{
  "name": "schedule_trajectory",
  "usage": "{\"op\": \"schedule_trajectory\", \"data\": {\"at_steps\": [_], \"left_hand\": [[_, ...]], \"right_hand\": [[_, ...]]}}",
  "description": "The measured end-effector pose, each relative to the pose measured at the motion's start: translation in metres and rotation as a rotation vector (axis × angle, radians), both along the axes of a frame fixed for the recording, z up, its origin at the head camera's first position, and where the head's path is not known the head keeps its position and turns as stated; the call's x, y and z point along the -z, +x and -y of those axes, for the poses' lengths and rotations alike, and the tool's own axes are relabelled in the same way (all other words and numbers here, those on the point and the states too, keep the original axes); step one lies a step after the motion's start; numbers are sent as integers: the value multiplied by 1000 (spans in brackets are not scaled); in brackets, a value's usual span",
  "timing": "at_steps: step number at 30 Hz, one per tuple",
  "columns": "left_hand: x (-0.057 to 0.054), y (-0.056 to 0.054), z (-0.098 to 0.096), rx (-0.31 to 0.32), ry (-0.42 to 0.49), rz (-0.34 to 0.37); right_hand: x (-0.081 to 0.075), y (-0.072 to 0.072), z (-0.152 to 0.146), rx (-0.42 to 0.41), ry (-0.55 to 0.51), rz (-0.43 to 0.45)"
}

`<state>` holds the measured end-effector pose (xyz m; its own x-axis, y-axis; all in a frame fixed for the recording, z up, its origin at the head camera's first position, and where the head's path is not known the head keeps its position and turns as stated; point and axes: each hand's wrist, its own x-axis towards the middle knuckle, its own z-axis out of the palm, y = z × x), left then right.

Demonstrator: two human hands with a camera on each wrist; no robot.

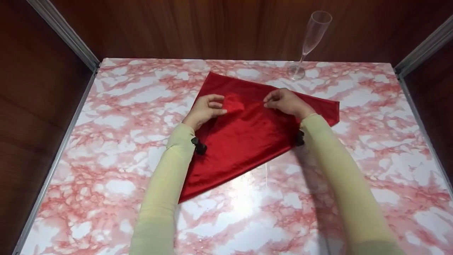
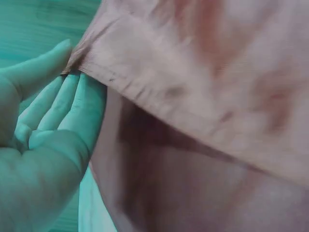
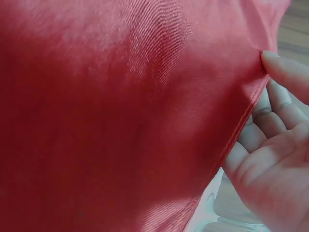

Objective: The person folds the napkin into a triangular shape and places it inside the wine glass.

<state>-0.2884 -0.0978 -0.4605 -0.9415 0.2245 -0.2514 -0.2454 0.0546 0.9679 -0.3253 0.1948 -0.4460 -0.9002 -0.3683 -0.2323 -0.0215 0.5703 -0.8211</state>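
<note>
A shiny red cloth napkin (image 1: pixel 244 141) with a stitched hem lies partly folded over, its top layer lifted between both hands. At the upper left, my left hand (image 1: pixel 207 110) pinches a corner of that layer between thumb and fingers; the left wrist view shows the cloth (image 2: pixel 193 87) slanting away from the fingertips, with another layer below it. My right hand (image 1: pixel 286 102) pinches the napkin's edge farther right. In the right wrist view the thumb (image 3: pixel 285 70) lies over the hem while the curled fingers are behind the cloth (image 3: pixel 120 121).
A clear champagne flute (image 1: pixel 315 35) stands upright at the back right, just beyond the napkin. The red-and-white marbled tabletop (image 1: pixel 106 184) is bounded by a dark wooden back panel (image 1: pixel 198 28) and side panels with metal edging.
</note>
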Motion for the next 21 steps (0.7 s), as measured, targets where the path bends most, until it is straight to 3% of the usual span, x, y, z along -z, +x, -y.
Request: {"op": "schedule_trajectory", "data": {"at_steps": [8,12,21], "left_hand": [[11,-9,6,-67,20,3],[14,-12,7,-44,-4,28],[19,-12,13,-11,56,97]], "right_hand": [[5,-7,11,9,-11,4],[9,-8,12,-8,-19,26],[13,-10,1,35,-145,111]]}}
